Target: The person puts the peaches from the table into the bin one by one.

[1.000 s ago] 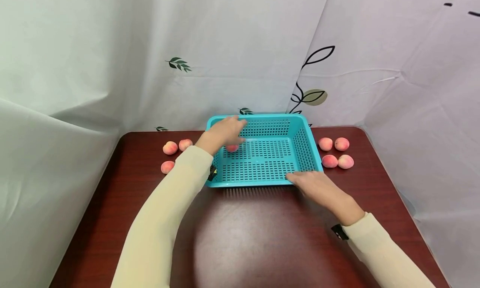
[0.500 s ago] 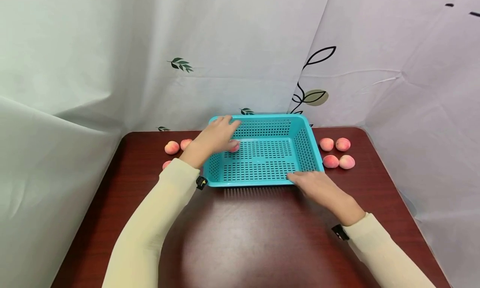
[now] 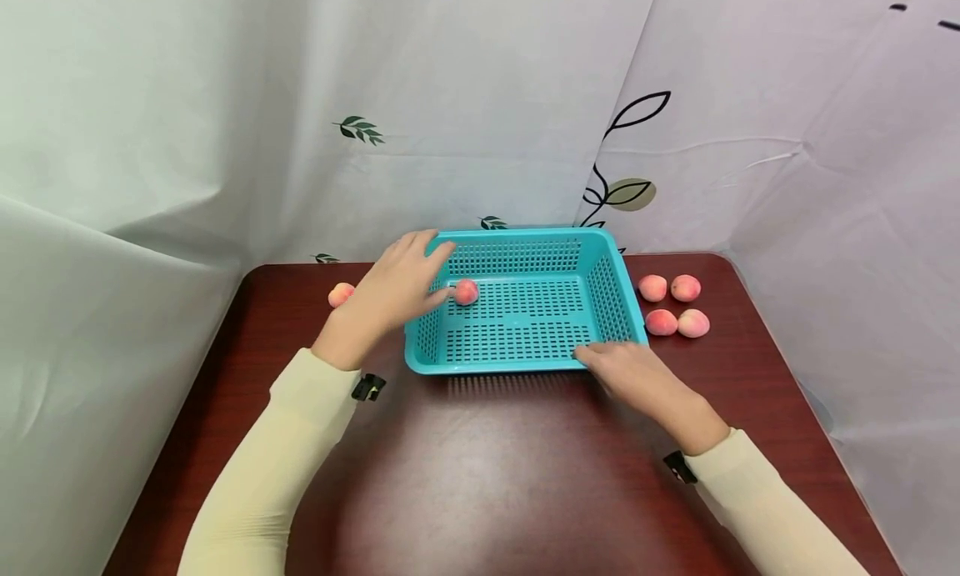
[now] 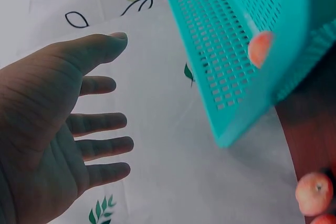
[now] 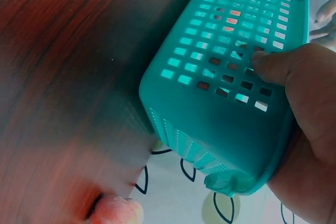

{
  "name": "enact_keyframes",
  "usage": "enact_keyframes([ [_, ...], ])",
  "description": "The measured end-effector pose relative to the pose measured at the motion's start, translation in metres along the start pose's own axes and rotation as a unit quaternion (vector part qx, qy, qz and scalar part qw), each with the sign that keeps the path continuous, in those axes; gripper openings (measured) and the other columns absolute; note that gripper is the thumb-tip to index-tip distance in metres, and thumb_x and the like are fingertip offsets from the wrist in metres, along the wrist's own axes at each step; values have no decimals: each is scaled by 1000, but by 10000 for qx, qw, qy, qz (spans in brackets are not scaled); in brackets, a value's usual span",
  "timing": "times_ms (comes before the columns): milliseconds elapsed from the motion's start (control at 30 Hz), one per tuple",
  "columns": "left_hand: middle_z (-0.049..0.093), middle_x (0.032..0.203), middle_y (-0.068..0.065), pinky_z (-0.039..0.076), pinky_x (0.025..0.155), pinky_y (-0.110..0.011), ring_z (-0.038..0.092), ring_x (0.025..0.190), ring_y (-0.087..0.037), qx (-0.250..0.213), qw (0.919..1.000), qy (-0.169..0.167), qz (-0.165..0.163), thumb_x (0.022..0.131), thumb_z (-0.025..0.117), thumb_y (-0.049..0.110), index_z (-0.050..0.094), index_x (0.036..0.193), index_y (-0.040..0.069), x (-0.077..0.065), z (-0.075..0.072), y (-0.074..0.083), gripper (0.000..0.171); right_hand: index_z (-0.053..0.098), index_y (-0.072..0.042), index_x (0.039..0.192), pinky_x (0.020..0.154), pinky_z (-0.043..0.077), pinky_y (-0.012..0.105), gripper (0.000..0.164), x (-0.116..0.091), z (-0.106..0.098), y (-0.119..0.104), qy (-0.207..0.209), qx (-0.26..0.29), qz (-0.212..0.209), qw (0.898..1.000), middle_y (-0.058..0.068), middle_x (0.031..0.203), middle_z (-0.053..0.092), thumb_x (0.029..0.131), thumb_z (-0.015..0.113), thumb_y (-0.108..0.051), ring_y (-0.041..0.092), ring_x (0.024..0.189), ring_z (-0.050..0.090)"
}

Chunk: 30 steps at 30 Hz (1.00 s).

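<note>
A turquoise plastic basket [image 3: 517,365] with slotted walls stands at the far side of the table. Inside it, toward the left end, lies one pink peach [image 3: 466,292]. My left hand [image 3: 393,284] hovers at the basket's left end with nothing in it; the left wrist view shows its fingers and thumb spread straight. At the front right corner my right hand [image 3: 637,380] grips the rim, its thumb [image 5: 270,66] against the outer wall in the right wrist view. A peach [image 3: 341,294] on the left of the table shows partly behind the left hand.
Several peaches [image 3: 662,323] sit in a cluster right of the basket. More peaches [image 4: 315,193] appear at the lower right of the left wrist view. White patterned sheeting [image 3: 480,109] hangs behind and along both sides of the dark red table [image 3: 750,393].
My left hand has moved left and back from over the basket, uncovering the peach inside it and covering some peaches on the left. The right hand and basket stay in place.
</note>
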<state>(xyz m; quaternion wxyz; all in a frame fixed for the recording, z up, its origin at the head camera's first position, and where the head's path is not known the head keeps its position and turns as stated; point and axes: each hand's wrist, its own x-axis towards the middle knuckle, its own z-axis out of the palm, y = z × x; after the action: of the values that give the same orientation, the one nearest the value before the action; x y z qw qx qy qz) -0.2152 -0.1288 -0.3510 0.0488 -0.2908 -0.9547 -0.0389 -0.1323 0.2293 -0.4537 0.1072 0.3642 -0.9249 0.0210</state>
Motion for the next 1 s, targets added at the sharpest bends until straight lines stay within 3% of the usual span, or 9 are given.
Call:
enact_keyframes([
  [267,47,150,-29,42,112,-62,45,140,-46,97,9994,287,-163,93,77,35,50,148,2,-26,-2,-17,70,57,-10,98,54,46,32,23,-1,0,-4,292,-177,-123,9993,0,70,57,86,72,3,18,58,56],
  [433,49,147,-31,43,109,-63,47,137,-49,49,9985,462,-282,91,80,31,52,146,2,-40,2,-28,68,60,-11,108,59,52,33,23,0,-1,-8,360,-26,-141,9993,-1,78,64,90,71,-1,17,63,62],
  [767,53,138,-33,46,103,-64,53,126,-52,-207,9948,919,-389,89,81,21,55,136,-2,-69,20,-51,58,64,-12,110,61,52,31,23,2,-1,-12,402,165,-143,9990,-3,80,66,91,74,-6,14,66,62],
  [900,53,136,-33,46,102,-65,53,123,-52,-336,9941,856,-571,90,79,20,56,133,-3,-78,27,-58,54,65,-13,114,62,54,32,25,2,1,-13,457,184,-141,9987,-4,84,68,92,74,-8,14,69,64],
  [1000,50,140,-34,43,105,-66,49,128,-53,-479,9933,557,-892,92,77,20,54,136,-3,-84,32,-62,55,64,-14,113,60,52,31,24,3,2,-13,464,179,-100,9987,-4,83,68,92,74,-8,14,68,64],
])
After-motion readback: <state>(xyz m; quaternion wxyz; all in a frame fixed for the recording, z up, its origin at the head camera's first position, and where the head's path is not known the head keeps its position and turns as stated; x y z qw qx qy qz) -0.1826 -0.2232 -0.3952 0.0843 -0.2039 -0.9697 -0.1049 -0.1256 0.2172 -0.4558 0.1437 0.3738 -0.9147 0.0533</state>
